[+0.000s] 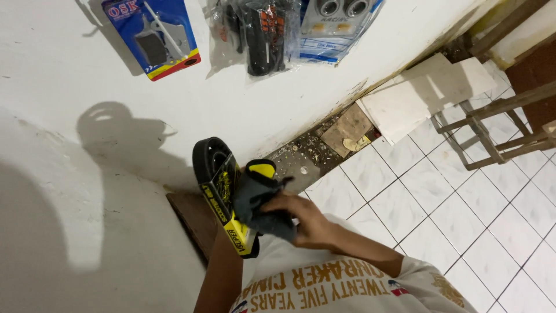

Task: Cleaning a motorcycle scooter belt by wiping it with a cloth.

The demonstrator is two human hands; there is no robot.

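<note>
The person's left hand (240, 240), mostly hidden behind it, holds up a black rubber drive belt in a yellow-and-black cardboard sleeve (223, 194); its grip cannot be made out. The right hand (307, 220) closes around a dark grey cloth (260, 200), pressed against the belt's sleeve. The belt sits just in front of the white wall (69, 174), above the edge of a brown wooden ledge (194, 217). To the right, the white tiled floor (463, 214) lies open up to a wooden frame (492, 127). Packaged parts (153, 35) hang on the wall, well apart.
</note>
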